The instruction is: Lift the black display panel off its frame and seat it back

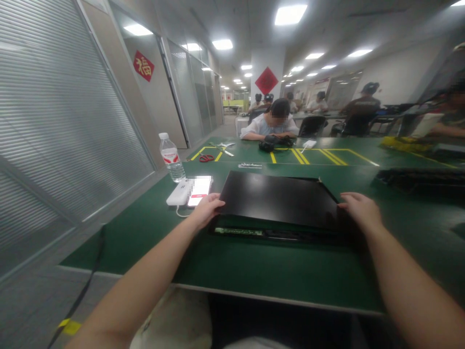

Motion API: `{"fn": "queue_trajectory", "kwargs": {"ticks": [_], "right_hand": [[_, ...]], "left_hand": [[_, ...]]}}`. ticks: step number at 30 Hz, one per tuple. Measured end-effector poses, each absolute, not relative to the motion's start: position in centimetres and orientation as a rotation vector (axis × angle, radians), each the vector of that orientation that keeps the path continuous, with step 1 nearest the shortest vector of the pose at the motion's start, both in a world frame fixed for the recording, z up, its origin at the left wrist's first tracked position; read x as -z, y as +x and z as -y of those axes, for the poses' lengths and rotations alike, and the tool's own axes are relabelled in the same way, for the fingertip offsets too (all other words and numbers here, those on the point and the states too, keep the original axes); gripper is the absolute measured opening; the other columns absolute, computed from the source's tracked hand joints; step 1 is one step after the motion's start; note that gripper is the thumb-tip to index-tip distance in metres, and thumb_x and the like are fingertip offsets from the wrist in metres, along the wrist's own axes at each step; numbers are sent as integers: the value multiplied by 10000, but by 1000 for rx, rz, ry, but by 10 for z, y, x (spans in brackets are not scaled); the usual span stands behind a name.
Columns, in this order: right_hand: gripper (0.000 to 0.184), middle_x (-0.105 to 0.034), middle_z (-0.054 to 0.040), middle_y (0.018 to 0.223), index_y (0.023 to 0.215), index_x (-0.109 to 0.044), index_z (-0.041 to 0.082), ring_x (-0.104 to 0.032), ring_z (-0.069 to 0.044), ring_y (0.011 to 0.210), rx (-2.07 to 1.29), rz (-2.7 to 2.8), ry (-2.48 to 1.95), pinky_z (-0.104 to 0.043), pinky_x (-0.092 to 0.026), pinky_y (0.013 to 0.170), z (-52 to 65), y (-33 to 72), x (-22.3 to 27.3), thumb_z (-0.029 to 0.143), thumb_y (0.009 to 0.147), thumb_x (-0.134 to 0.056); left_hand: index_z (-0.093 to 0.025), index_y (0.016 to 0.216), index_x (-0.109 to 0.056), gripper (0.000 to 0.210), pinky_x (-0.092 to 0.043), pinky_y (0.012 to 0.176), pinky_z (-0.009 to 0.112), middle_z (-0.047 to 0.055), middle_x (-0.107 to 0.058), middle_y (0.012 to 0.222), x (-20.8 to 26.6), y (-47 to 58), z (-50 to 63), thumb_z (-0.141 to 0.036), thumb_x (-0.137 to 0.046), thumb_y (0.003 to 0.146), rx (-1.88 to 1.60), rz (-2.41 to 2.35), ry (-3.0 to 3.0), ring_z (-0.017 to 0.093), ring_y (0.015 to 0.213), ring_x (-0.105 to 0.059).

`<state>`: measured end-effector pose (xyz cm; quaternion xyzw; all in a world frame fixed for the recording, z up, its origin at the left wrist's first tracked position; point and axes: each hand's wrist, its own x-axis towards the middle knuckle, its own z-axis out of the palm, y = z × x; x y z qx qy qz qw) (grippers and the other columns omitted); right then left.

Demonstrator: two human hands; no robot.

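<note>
1. From my remote seat, I see the green table (290, 271) spanning most of the lower view.
2. Across it, a co-worker (254, 127) sits leaning over the far side.
3. The black panel (276, 198) is in front of me between both hands, its near edge raised and apart from the dark frame (301, 236) below; I can't tell whether its far edge touches anything. I judge it light for its breadth, stiff yet brittle, and slick on its glossy face. I'd hold opposite side edges, fingertips underneath, loading both sides evenly and keeping pressure off the middle.
4. My left hand (208, 209) is nearly closed, thumb over the panel's left edge, pinching it. My right hand (361, 211) has thumb and forefinger almost together, apparently pinching the right edge; its other fingers are too blurred to read.
5. The bottle (170, 160) stands beyond my left hand, near the white power bank (178, 193) and lit phone (199, 189).
6. A green circuit strip (238, 231) shows along the frame's near side; I expect it to be fragile, so I'd keep fingertips off it.
</note>
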<state>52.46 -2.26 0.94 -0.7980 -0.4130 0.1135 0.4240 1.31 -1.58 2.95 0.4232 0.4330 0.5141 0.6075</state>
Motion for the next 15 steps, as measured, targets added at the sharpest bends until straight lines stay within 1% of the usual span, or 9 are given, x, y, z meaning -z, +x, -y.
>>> {"fn": "queue_trajectory", "kwargs": {"ticks": [5,10,15], "right_hand": [[292,-827,-88,859,1053,-854,275,-776,-348,942,-281,1043,-2059,-447,-578,862,23,521,-15,431,880,-677],[264,-818,-97,831,1000,-851,279,-758,-352,886,-271,1062,-2038,-470,-582,844,21,524,-13,431,865,-683],[208,-823,-89,849,966,-840,299,-759,-354,903,-278,1060,-2067,-481,-582,855,22,524,-14,419,872,-699]], "left_hand": [[-146,918,-797,297,-643,640,264,82,-847,869,-29,13,15,-56,-898,654,-1158,-1017,975,193,723,-784],[-161,925,-816,285,-640,635,278,75,-846,851,-28,14,13,-88,-886,659,-1154,-1023,1010,209,733,-783],[-174,1101,-843,481,-618,649,277,43,-839,836,-28,13,13,-65,-864,633,-1142,-1017,1011,211,740,-779]]}}
